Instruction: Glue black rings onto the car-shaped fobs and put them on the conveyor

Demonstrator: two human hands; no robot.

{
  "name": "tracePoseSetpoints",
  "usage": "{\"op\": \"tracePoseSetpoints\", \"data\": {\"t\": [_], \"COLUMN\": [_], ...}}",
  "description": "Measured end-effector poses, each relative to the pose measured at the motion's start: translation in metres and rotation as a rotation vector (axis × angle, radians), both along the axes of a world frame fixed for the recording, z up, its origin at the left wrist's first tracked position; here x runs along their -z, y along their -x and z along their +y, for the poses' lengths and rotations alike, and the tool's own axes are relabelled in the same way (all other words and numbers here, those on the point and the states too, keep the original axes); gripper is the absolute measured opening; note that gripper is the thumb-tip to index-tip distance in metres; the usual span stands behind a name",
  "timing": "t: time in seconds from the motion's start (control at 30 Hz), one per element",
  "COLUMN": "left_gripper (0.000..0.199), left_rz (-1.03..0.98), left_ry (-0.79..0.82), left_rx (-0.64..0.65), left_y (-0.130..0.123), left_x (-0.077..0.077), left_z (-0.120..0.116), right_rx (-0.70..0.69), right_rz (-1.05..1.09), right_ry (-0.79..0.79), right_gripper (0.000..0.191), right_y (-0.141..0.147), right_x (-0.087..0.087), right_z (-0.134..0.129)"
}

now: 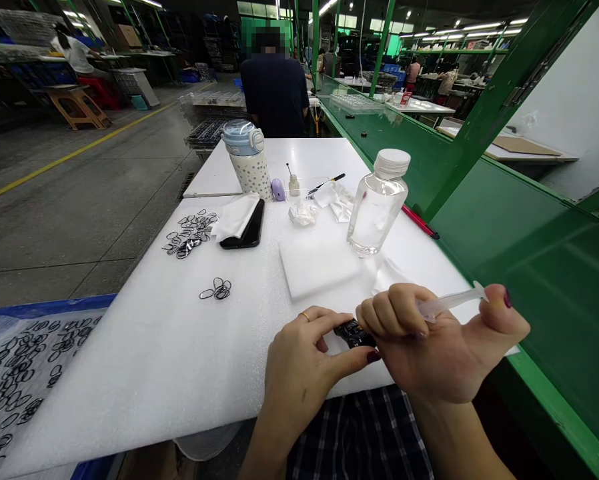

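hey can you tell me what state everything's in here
Clear bottle: capped, upright
Dotted tumbler: lid on, upright
Phone: lying flat, partly covered
Tissue ball: crumpled
Small ring pile: loose
Syringe: gripped in right hand
Black part: held in left hand

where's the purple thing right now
In the head view, the purple oval object stands toward the far end of the table, just right of the dotted tumbler and left of the tiny glass bottle.

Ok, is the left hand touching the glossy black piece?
Touching: the head view shows the left hand holding the glossy black piece between its thumb and index finger.
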State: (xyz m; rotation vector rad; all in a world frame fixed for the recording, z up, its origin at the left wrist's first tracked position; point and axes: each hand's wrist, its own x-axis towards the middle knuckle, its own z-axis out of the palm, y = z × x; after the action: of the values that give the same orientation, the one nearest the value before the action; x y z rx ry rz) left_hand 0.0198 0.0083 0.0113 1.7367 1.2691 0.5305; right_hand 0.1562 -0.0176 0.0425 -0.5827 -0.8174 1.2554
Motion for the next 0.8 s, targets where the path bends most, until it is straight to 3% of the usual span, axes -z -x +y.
{"op": "tracePoseSetpoints", "data": {"t": [0.8], "left_gripper": [0.035], "left_rz": [-0.008], "left_ry": [-0.032], "left_rx": [-0.008], "left_y": [0.0008], "left_x": [0.0047], "left_z": [0.0003], "right_rx": [0.112], "right_rz": [-0.081], "right_ry": [-0.015], "right_gripper": [0.063], "right_y": [0.0036], "right_x": [-0.0018], "right_z": [-0.0040]}}
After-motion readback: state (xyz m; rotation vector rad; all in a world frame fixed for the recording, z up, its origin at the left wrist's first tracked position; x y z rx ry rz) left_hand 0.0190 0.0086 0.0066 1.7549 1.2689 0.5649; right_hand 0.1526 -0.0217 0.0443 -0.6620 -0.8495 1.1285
